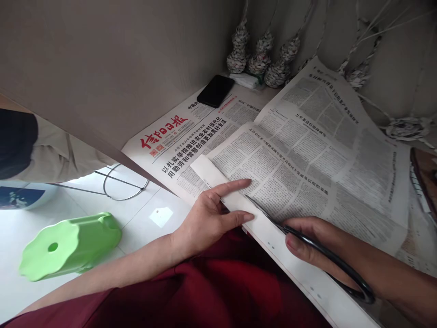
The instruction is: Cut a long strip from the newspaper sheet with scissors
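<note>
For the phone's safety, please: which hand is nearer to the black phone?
Left. The left hand is below the black phone in the picture; the right hand, holding scissors, is lower and farther right.

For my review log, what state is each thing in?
Left hand: thumb and forefinger spread on upper newspaper
Right hand: gripping scissors
Scissors: tips near left hand, opening unclear
Upper newspaper: creased
Lower newspaper: flat, partly covered
Phone: flat, screen dark
Three woven gourds: upright
Green stool: upright or tipped, unclear
</note>
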{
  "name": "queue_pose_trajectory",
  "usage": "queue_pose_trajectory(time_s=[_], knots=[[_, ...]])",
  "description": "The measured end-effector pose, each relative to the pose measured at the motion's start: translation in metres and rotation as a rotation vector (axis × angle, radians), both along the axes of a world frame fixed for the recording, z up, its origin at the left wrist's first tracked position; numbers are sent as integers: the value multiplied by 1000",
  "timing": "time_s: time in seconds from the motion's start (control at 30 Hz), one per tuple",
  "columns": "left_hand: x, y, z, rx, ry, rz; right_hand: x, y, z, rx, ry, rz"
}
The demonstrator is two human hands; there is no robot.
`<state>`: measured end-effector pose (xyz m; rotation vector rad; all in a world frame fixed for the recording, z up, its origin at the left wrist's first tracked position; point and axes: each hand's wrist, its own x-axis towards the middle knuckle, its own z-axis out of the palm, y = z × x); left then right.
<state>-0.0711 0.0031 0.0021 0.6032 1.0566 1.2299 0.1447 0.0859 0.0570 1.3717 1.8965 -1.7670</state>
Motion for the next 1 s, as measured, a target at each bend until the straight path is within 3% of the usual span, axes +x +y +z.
queue_pose_trajectory(time_s=[0.27,0.47,0.6,0.77,1.0], knots=[[-1,1,2,7,-7,-5,1,-3,1,-4,2,-4],[0,2,0,-6,13,-26,-2,-1,14,101,-100,15],[-7,4,0,-18,-3,41,0,1,16,115,-89,28],[-16,6,2,-36,127,93,2,-2,13,136,-83,-18],[-13,6,1,-2,86,75,-7,-2,1,92,-7,-4]])
